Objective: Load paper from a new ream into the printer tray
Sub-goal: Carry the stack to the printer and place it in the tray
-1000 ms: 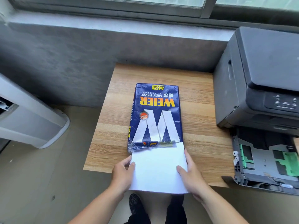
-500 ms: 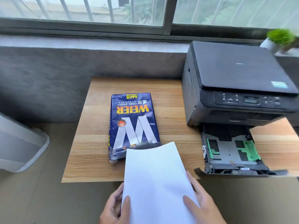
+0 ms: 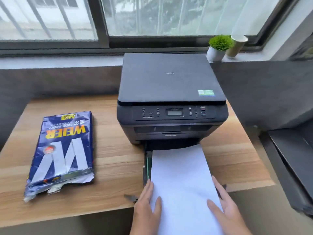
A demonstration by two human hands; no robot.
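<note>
A white paper stack (image 3: 182,180) lies lengthwise over the pulled-out printer tray (image 3: 146,165), its far edge at the dark slot of the black printer (image 3: 171,102). My left hand (image 3: 146,207) grips the stack's near left side, thumb on top. My right hand (image 3: 228,207) grips its near right side the same way. The paper hides most of the tray; only the left wall with a green guide shows. The torn blue ream wrapper (image 3: 62,153) rests on the wooden table (image 3: 115,150), left of the printer.
A small potted plant (image 3: 218,46) and a paper cup (image 3: 237,45) stand on the windowsill behind the printer. A dark surface (image 3: 294,160) lies to the right of the table. The concrete wall runs along the table's far edge.
Both hands pulled the paper stack out of the wrapper and carried it right, over the open tray. The view swung right and up with it.
</note>
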